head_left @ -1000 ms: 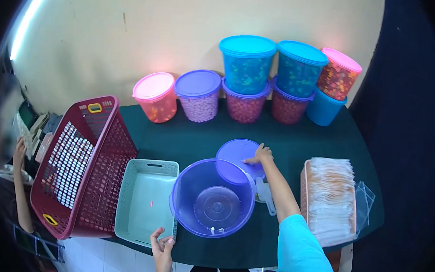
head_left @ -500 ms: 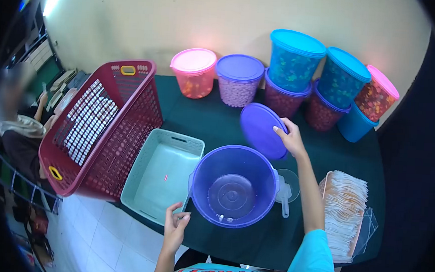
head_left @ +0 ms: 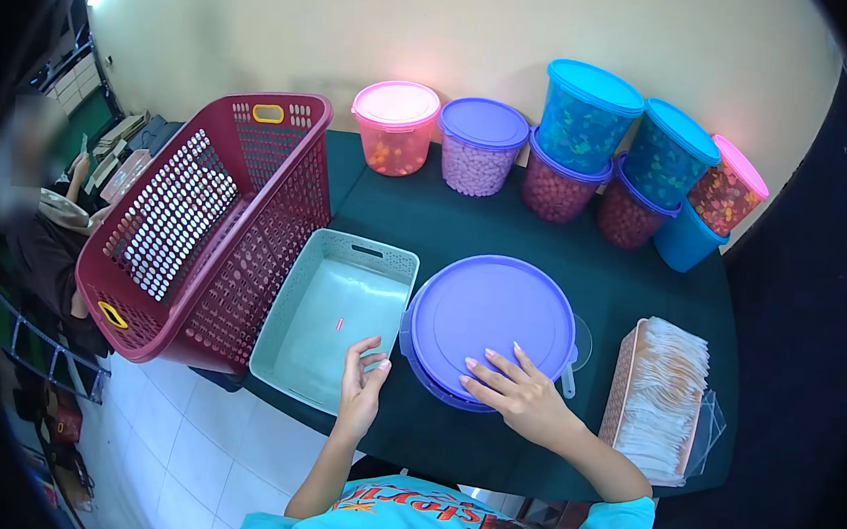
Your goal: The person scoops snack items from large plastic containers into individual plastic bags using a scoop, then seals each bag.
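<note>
A round purple lid (head_left: pixel 484 312) lies over the mouth of the purple tub (head_left: pixel 428 379), a little off-centre. My right hand (head_left: pixel 524 395) rests on the lid near its front right edge, fingers spread and palm down. My left hand (head_left: pixel 362 389) hovers at the front right corner of the pale green basket (head_left: pixel 350 284), fingers bent and apart with nothing in them. One small pink strip (head_left: pixel 339 324) is in that basket. To the right of the tub, a scoop handle (head_left: pixel 569 381) sticks out, its other end hidden.
A tall maroon laundry basket (head_left: pixel 252 215) stands at the left. Along the wall are lidded tubs: a pink tub (head_left: pixel 394 151), a purple tub (head_left: pixel 478 166) and stacked blue tubs (head_left: pixel 587 129). A basket (head_left: pixel 621 393) of white packets sits at right. A person (head_left: pixel 47 232) is at far left.
My right hand has brought the lid down onto the tub and now lies flat on it instead of gripping its edge. My left hand has shifted slightly right and up.
</note>
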